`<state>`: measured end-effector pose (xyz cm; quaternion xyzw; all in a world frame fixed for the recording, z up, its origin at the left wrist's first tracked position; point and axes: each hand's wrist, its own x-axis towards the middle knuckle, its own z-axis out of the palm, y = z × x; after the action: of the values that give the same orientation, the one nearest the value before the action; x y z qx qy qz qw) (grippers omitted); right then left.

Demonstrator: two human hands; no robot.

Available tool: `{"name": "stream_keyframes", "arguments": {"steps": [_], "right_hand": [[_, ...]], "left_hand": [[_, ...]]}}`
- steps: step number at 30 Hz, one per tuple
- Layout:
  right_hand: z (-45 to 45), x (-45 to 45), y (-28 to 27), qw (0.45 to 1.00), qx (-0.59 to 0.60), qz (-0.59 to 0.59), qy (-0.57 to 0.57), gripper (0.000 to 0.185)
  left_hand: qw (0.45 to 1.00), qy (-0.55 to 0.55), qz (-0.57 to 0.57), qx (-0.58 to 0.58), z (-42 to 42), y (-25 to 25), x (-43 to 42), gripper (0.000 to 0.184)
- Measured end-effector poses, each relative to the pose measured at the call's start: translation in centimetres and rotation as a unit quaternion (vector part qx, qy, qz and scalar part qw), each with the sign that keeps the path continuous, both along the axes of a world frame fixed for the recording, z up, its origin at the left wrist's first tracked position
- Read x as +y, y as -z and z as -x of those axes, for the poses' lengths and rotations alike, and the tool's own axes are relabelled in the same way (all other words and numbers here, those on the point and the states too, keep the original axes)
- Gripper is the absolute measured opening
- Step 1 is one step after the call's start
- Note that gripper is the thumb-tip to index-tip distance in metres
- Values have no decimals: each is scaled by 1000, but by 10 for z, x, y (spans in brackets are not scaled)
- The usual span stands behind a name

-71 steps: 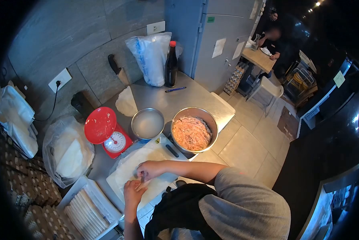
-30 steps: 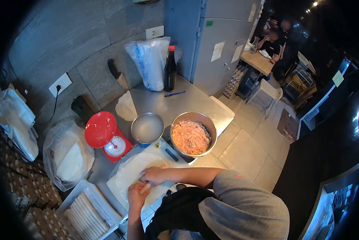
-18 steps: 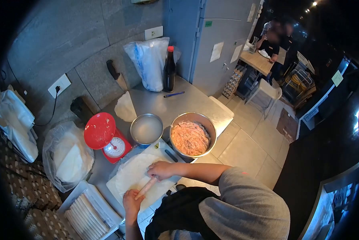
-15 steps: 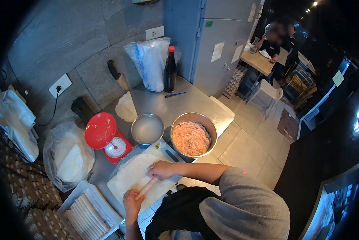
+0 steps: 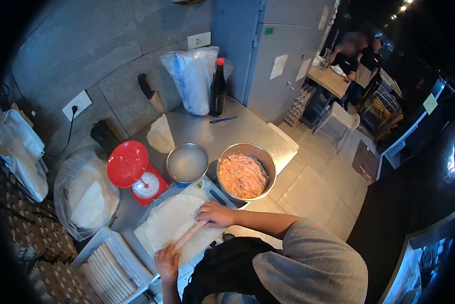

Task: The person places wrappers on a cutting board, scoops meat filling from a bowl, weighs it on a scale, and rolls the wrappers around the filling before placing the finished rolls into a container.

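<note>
Clearly, the roll [image 5: 188, 234] lies on the sheet [image 5: 173, 217] between your hands, pale pink and slim.
- Its long axis runs on a slant from your left hand [image 5: 167, 262], close to your body, out to your right hand [image 5: 216, 216], further over the board [image 5: 207, 189]. Neither hand is the nearer one: each touches its own end.
- Your left fingers are bent over the near end, their tips on it; whether the thumb pinches from below, you can't tell from here.
- Your right fingers curl down over the far end and hide it, so their grip underneath can't be told either.
- The middle of the roll is bare. The sheet spreads out beyond it, on the side away from your body.
- Past your right hand stands the pot [image 5: 273, 175] of pink filling [image 5: 242, 176], with the bowl [image 5: 187, 161] beside it.
- The red scale [image 5: 147, 186] sits next to the bowl, and the bag [image 5: 85, 198] is past it.
- Off your left side, the tray [image 5: 142, 277] holds pale rolls [image 5: 105, 271] lying side by side.
</note>
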<state>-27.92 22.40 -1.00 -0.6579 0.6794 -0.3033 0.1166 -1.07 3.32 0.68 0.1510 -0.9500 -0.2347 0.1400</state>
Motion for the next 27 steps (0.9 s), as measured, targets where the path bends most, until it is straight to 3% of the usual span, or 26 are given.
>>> {"name": "stream_keyframes", "arguments": {"steps": [4, 7, 16, 27], "right_hand": [[-4, -14, -32, 998, 49, -20, -27, 51], [-14, -30, -25, 998, 23, -9, -58, 48], [-20, -45, 7, 997, 39, -1, -70, 32], [-24, -60, -7, 993, 35, -55, -97, 43]], "left_hand": [[1000, 0, 11, 17, 15, -21, 5, 43], [997, 4, -74, 10, 32, -18, 7, 40], [997, 8, -73, -33, 47, -6, 2, 32], [995, 7, -93, -38, 71, -8, 16, 32]]}}
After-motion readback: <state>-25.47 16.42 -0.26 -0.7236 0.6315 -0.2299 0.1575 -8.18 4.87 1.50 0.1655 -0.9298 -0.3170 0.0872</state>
